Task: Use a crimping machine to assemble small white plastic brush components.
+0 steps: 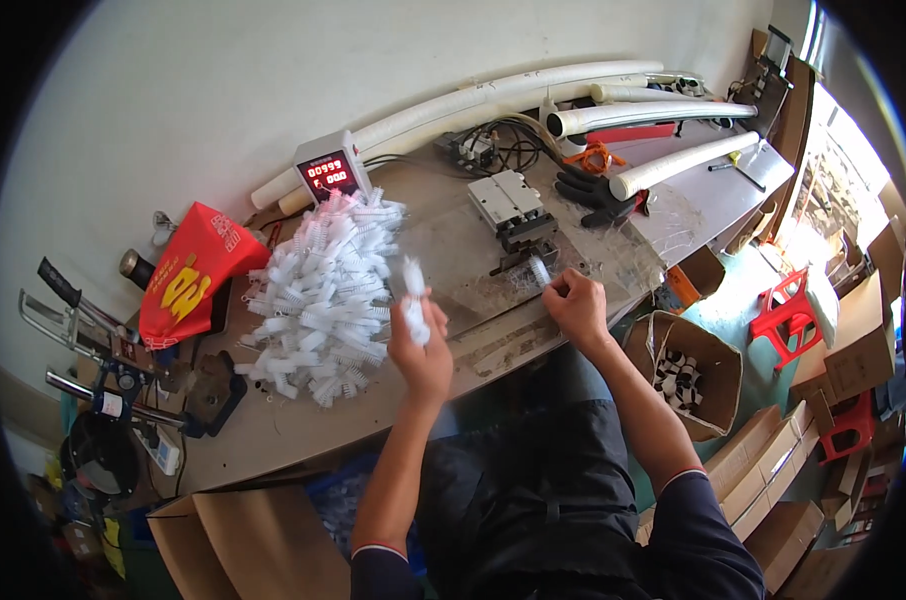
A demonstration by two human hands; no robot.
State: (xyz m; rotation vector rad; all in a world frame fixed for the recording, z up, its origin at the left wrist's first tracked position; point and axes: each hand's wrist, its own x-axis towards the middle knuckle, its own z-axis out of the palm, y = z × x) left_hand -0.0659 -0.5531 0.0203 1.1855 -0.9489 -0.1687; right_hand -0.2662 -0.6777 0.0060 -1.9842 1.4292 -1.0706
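Observation:
A large heap of small white bristle brushes (318, 300) lies on the workbench (493, 360). My left hand (425, 350) is closed around a few white brushes (413, 278), just right of the heap; they are slightly blurred. In a pinch, my right hand (576, 308) holds a single white brush (540, 270) by one end. Its bristly end points at the front of a small grey-and-white machine (511, 205), where loose bristle clippings (518, 283) are scattered. Whether the brush touches the machine I cannot tell.
A counter box with a red display (330, 172) stands behind the heap, a red bag (195, 275) to its left. White tubes (473, 97) and a black glove (591, 195) lie at the back. A carton with black-and-white pieces (681, 380) stands right of my legs, near red stools (785, 318).

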